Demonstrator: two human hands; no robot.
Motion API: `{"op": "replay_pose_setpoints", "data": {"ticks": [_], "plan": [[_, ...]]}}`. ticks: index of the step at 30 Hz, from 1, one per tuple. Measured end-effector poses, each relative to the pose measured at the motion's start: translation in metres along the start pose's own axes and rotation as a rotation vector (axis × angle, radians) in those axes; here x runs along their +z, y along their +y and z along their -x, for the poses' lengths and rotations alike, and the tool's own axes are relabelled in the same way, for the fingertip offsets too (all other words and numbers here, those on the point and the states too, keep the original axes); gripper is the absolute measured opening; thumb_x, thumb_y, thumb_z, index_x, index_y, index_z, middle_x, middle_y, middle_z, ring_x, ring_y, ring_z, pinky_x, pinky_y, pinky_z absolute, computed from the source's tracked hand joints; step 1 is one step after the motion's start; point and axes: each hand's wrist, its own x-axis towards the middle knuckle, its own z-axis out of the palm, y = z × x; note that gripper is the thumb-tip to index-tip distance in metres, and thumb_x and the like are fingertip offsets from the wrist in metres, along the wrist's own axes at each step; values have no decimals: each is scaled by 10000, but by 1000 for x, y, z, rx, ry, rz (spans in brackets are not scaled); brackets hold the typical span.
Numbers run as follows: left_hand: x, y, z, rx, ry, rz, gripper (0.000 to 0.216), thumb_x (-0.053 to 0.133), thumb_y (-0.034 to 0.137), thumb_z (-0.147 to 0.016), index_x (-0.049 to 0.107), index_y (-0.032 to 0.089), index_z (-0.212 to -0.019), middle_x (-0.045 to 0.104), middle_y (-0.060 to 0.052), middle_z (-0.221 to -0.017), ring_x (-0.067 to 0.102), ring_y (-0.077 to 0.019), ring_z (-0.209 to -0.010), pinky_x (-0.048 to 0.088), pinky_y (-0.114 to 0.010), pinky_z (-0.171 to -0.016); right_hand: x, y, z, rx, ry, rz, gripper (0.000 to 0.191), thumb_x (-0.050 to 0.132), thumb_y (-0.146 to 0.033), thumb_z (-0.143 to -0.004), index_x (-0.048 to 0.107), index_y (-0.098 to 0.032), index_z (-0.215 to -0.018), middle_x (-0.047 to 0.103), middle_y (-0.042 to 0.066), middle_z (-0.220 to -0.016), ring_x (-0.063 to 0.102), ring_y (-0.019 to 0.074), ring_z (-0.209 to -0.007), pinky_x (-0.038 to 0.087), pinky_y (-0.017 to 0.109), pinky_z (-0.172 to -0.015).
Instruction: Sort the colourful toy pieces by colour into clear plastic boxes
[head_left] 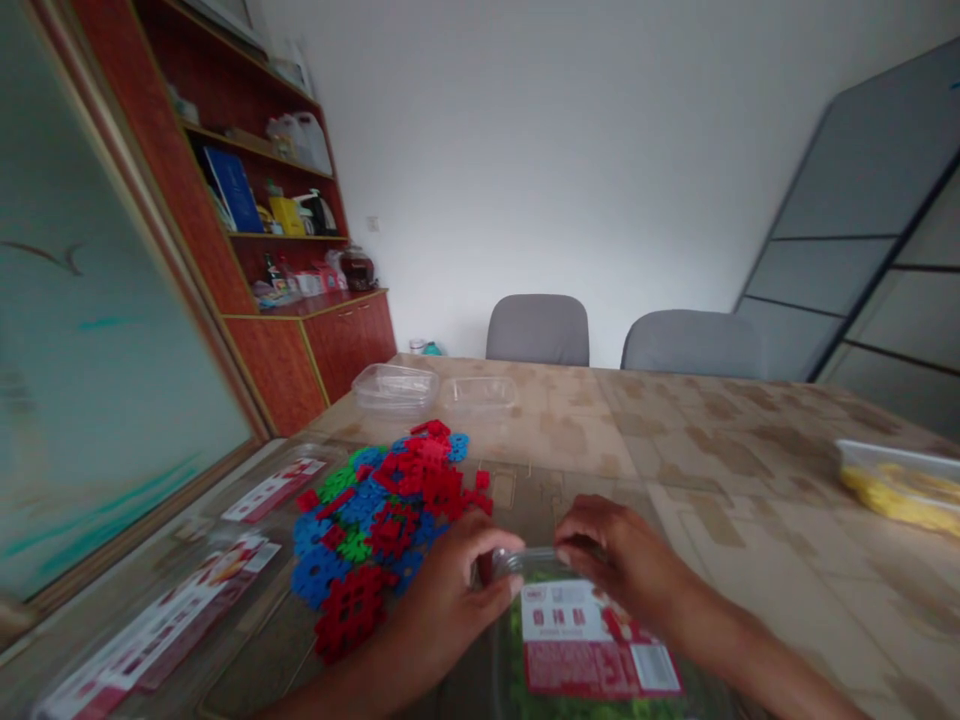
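"Lying well left of the lidded tub, clear labelled packaging! Next?"

"Red, blue and green plastic pieces, heaped nearer the tub's left side."

"Left hand?"

"At the tub's far left corner, thumb and forefinger slightly parted, touching; I can't tell if they grip."

"And the tub?"

"On the table, green contents showing!"

"Right hand?"

"Fingers curled at the tub's far edge, hold unclear. Well right of the tub, a yellow-filled container!"
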Motion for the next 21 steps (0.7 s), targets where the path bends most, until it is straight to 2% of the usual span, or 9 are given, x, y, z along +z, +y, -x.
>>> {"op": "replay_pose_setpoints", "data": {"ticks": [5, 11, 18, 21], "plan": [[-3, 7, -1, 9, 3, -68, 188, 599, 156, -761, 659, 184, -937, 593, -27, -889, 569, -166, -800, 423, -256, -713, 2, -1, 8, -25, 57, -60, 135, 570, -97, -834, 664, -164, -763, 603, 23, -755, 557, 134, -724, 397, 237, -634], [-4, 12, 1, -9, -49, -65, 167, 566, 157, -781, 656, 197, -916, 602, -6, -851, 559, -153, -766, 402, -234, -672, 7, -12, 10, -65, 28, -83, 91, 594, -122, -837, 664, -179, -851, 608, 24, -815, 562, 142, -784, 407, 247, -672], [-2, 16, 4, -30, -46, -47, 146, 588, 148, -755, 655, 193, -876, 583, 20, -764, 527, -130, -679, 372, -214, -610, 15, -14, 10, -79, 84, -116, 53, 643, -123, -817, 650, -172, -799, 593, 12, -783, 551, 129, -746, 400, 229, -640], [-3, 17, 4, -55, -54, -37, 96, 586, 156, -755, 635, 180, -835, 574, 24, -725, 524, -128, -655, 364, -212, -587, 14, -17, 8, -98, 74, -91, 93, 616, -120, -839, 656, -165, -769, 588, 16, -755, 547, 134, -733, 402, 234, -638]]}}
